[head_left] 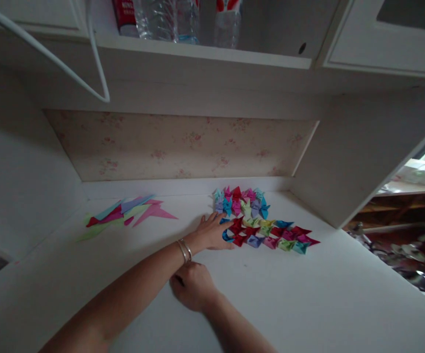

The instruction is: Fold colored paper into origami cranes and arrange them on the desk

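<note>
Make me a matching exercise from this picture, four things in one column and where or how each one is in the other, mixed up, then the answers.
1. Left hand
2. Right hand
3. Flat paper sheets
4. Clear bottles

A. On the shelf overhead
B. Curled, just below the bracelets
C. Overlapping in a loose pile, toward the left
D. Spread at the left end of the folded paper pieces

Pairs: 1-D, 2-B, 3-C, 4-A

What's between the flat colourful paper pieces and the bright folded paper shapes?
In the head view, white tabletop and the left hand lie between the flat paper pieces and the folded paper shapes.
</note>
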`<state>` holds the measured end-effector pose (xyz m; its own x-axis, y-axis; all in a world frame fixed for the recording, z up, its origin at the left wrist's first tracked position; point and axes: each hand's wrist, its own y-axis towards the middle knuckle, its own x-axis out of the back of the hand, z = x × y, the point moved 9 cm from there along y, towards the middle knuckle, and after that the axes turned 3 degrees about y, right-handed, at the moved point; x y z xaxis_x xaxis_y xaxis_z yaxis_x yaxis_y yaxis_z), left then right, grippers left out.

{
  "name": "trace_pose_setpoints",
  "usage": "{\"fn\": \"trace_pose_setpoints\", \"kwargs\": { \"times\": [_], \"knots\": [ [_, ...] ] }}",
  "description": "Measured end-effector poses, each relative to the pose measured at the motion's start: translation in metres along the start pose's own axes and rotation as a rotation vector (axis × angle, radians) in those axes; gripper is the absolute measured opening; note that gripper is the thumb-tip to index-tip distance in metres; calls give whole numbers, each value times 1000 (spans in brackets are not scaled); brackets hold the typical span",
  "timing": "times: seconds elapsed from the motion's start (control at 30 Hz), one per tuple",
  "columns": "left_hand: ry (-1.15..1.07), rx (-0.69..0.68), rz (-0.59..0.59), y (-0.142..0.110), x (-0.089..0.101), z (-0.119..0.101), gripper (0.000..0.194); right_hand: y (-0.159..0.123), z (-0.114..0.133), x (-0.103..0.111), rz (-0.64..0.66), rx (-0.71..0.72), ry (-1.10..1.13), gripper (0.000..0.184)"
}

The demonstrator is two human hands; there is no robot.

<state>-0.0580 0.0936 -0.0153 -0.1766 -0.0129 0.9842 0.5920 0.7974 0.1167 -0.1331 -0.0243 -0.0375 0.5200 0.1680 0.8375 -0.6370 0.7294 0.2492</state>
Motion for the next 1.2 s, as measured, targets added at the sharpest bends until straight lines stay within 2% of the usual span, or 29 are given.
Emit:
{"fn": "trace_pose_setpoints", "kwargs": {
  "times": [0.1, 0.23, 0.4, 0.57, 0.97, 1.1, 1.2],
  "knots": [
    [16, 2, 76, 7, -9, 8, 80, -1, 2, 2, -5, 41, 25, 15],
    [46, -39, 74, 5, -5, 12, 63, -3, 3, 4, -4, 68, 23, 15],
    [101, -8, 88, -6, -1, 26, 55, -3, 3, 3, 14, 75, 37, 16],
    [134, 65, 92, -21, 2, 41, 55, -2, 3, 4, 19, 70, 57, 17],
    [94, 94, 68, -35, -1, 42, 41, 0, 5, 4, 11, 38, 146, 21],
    [106, 121, 23, -46, 6, 64, 36, 1, 3, 2, 30, 16, 161, 22],
    [126, 190, 8, -58, 16, 96, 33, 2, 3, 2, 35, 10, 162, 23]
  ]
}}
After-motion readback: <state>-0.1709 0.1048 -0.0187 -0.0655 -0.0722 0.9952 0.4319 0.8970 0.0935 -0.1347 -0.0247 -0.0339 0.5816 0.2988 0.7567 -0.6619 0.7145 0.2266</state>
